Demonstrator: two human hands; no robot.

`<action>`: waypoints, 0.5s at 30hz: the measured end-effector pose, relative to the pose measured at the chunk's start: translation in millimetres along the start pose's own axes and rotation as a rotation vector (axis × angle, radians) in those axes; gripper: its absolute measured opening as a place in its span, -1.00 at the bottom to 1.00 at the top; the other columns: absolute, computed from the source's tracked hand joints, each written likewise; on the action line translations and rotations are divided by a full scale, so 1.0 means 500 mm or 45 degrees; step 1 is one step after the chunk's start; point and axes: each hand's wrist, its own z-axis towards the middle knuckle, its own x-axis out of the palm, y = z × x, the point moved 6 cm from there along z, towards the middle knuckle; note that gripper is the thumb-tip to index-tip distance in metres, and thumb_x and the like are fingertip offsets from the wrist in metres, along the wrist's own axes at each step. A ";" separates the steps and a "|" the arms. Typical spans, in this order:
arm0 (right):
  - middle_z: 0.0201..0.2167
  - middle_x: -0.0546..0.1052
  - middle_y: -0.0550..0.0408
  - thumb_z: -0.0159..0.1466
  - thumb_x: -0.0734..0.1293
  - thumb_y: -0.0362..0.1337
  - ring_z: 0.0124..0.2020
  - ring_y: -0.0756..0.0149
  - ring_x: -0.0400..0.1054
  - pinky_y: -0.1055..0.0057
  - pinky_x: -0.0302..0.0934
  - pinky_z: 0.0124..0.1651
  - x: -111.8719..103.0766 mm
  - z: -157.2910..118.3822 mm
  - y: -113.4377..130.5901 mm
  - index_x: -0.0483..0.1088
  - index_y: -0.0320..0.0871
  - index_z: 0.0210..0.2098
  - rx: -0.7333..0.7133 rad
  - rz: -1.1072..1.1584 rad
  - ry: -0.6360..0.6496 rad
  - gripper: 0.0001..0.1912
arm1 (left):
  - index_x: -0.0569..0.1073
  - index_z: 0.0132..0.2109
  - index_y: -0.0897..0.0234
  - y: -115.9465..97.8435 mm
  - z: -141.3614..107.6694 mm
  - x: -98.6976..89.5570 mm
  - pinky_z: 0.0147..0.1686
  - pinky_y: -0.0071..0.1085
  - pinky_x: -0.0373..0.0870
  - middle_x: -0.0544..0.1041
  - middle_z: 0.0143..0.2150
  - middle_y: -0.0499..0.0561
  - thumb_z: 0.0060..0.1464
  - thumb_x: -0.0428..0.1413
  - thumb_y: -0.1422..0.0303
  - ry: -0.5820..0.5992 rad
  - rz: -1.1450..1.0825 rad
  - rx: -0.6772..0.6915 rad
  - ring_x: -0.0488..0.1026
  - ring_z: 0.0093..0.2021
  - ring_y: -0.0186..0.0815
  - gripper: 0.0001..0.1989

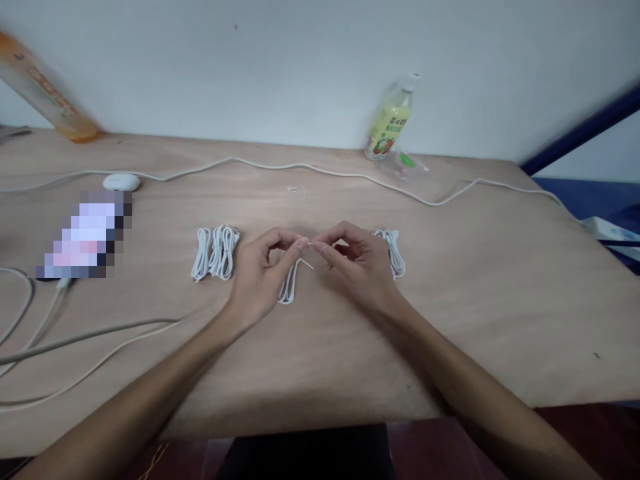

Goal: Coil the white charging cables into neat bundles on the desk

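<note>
Over the middle of the table, my left hand [265, 267] and my right hand [363, 263] meet fingertip to fingertip, each closed in a pinch. A short stretch of thin white tie [310, 244] shows between the two pinches; the rest of it is hidden by my fingers. Partly under my left hand lies a coiled white cable [287, 290], with a thin loose end sticking out to the right. Left of my left hand rest several white cable bundles [225, 253]. Another white cable bundle [393, 253] lies beside my right wrist, partly covered by that hand.
Thin white scraps [296, 191] lie beyond my hands. A long white cord [300, 165] crosses the back. At left are a blurred phone [83, 237], a white case [121, 181] and an orange-based bottle [75, 127]. A drink bottle [390, 127] and clear plastic wrapper [407, 165] stand near the wall.
</note>
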 end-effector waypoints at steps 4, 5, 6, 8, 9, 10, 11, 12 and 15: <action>-0.34 0.65 0.11 0.33 0.52 -0.14 -0.35 0.32 0.45 0.37 0.33 -0.38 -0.012 0.009 -0.001 0.62 -0.09 -0.29 0.029 -0.063 0.036 -0.84 | 0.64 -0.18 0.18 0.000 0.001 -0.002 -0.02 -0.20 0.50 0.72 -0.19 0.04 0.35 0.18 0.14 0.014 0.110 0.019 0.61 -0.10 -0.13 -0.75; -0.34 0.65 0.10 0.33 0.51 -0.14 -0.35 0.31 0.46 0.36 0.33 -0.36 -0.017 0.011 -0.004 0.62 -0.09 -0.29 0.046 -0.118 0.039 -0.84 | 0.65 -0.13 0.18 0.000 0.002 -0.005 0.03 -0.18 0.50 0.73 -0.12 0.06 0.37 0.16 0.14 -0.002 0.166 0.042 0.62 -0.05 -0.12 -0.74; -0.36 0.66 0.10 0.33 0.50 -0.16 -0.34 0.29 0.47 0.34 0.34 -0.34 -0.023 0.014 -0.007 0.63 -0.10 -0.30 0.059 -0.194 0.033 -0.85 | 0.64 -0.08 0.19 -0.001 0.001 -0.009 0.08 -0.16 0.49 0.73 -0.06 0.08 0.39 0.14 0.15 -0.031 0.230 0.069 0.61 0.00 -0.10 -0.74; -0.40 0.64 0.10 0.31 0.48 -0.22 -0.36 0.27 0.48 0.31 0.34 -0.30 -0.038 0.017 -0.013 0.62 -0.10 -0.34 0.080 -0.381 -0.018 -0.88 | 0.61 -0.01 0.20 -0.002 0.000 -0.019 0.14 -0.12 0.48 0.71 0.01 0.11 0.40 0.12 0.20 -0.108 0.376 0.118 0.60 0.06 -0.09 -0.77; -0.44 0.63 0.11 0.29 0.47 -0.25 -0.39 0.26 0.47 0.30 0.34 -0.29 -0.044 0.018 -0.017 0.61 -0.11 -0.36 0.092 -0.471 -0.041 -0.89 | 0.59 0.00 0.20 -0.003 -0.001 -0.023 0.13 -0.11 0.49 0.70 0.01 0.12 0.38 0.12 0.24 -0.147 0.455 0.137 0.59 0.06 -0.08 -0.79; -0.47 0.61 0.12 0.27 0.45 -0.29 -0.42 0.26 0.45 0.28 0.34 -0.28 -0.048 0.019 -0.020 0.60 -0.10 -0.38 0.101 -0.554 -0.058 -0.91 | 0.56 0.00 0.21 -0.002 -0.003 -0.026 0.10 -0.11 0.50 0.68 0.00 0.13 0.36 0.12 0.28 -0.176 0.529 0.145 0.59 0.04 -0.07 -0.82; -0.49 0.59 0.12 0.25 0.44 -0.32 -0.44 0.26 0.43 0.27 0.35 -0.27 -0.051 0.018 -0.023 0.59 -0.10 -0.40 0.106 -0.629 -0.068 -0.91 | 0.54 0.00 0.21 -0.001 -0.005 -0.027 0.06 -0.12 0.52 0.66 -0.02 0.14 0.34 0.13 0.31 -0.189 0.601 0.142 0.58 0.03 -0.06 -0.83; -0.51 0.57 0.13 0.23 0.43 -0.35 -0.46 0.25 0.42 0.24 0.36 -0.25 -0.052 0.018 -0.025 0.57 -0.10 -0.43 0.099 -0.701 -0.078 -0.90 | 0.53 0.00 0.21 0.001 -0.007 -0.027 0.02 -0.12 0.53 0.64 -0.05 0.14 0.32 0.14 0.31 -0.190 0.670 0.131 0.58 0.01 -0.05 -0.83; -0.47 0.57 0.08 0.18 0.41 -0.39 -0.43 0.18 0.43 0.17 0.38 -0.18 -0.055 0.016 -0.023 0.51 -0.08 -0.47 0.027 -0.894 -0.137 -0.87 | 0.48 0.00 0.20 0.008 -0.014 -0.019 -0.07 -0.07 0.52 0.61 -0.11 0.16 0.31 0.20 0.15 -0.139 0.869 0.051 0.58 -0.04 0.06 -0.75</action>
